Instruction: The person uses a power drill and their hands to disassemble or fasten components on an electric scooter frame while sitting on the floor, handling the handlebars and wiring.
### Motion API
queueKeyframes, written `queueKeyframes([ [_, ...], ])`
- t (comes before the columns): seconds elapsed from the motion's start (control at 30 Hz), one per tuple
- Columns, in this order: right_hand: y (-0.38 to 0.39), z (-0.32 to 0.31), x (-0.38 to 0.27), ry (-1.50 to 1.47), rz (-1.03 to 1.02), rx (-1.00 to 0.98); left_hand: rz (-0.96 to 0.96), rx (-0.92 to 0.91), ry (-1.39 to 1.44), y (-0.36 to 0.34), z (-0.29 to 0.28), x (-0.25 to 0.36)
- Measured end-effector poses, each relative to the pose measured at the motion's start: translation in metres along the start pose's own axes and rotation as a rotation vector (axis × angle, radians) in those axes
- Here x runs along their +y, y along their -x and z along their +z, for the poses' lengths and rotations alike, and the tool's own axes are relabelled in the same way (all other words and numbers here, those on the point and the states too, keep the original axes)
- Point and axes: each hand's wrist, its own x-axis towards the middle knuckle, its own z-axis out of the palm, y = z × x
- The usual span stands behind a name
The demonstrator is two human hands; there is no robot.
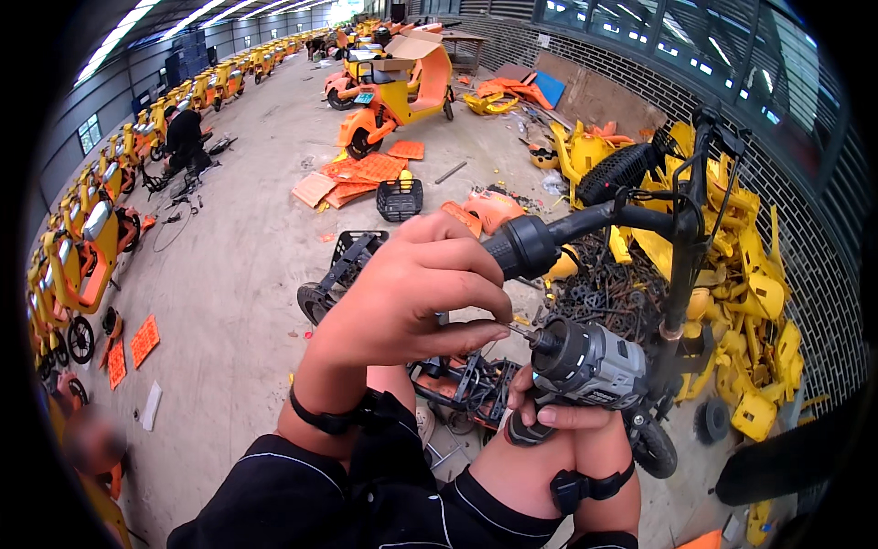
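In front of me, my right hand [562, 416] is wrapped round a grey and black cordless drill [594, 366], its chuck turned to the left. A thin metal bit [522, 330] sticks out of the chuck. The thumb and forefinger of my left hand [425, 293] pinch the bit's free end; the tip is hidden by the fingers. Just beyond my left hand is the black grip of a handlebar [526, 247]. The bar bends right to an upright black stem [686, 265]. Below my hands lies a stripped scooter frame [466, 380] with loose wiring.
Yellow body panels [741, 293] are heaped along the brick wall at right, beside a tangle of black parts [608, 284]. A yellow and orange scooter [398, 101] stands ahead, near orange panels [370, 169] and a black basket [400, 199]. At left, a person [186, 137] crouches near rows of scooters.
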Motion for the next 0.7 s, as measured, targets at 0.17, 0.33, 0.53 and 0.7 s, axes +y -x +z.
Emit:
queueKeyframes([
  [0.17, 0.001, 0.011, -0.008, 0.014, 0.086, 0.095, 0.003, -0.007, -0.049, 0.001, 0.000, 0.003],
  [0.33, -0.001, 0.017, -0.008, 0.015, 0.031, 0.047, 0.012, -0.001, -0.030, 0.000, 0.001, 0.003],
  [0.53, 0.000, 0.022, -0.014, 0.031, 0.009, 0.105, 0.024, -0.005, -0.021, -0.002, 0.000, 0.003],
  [0.7, 0.005, 0.013, -0.009, -0.035, -0.009, 0.087, -0.039, 0.006, -0.052, -0.004, 0.002, 0.010],
])
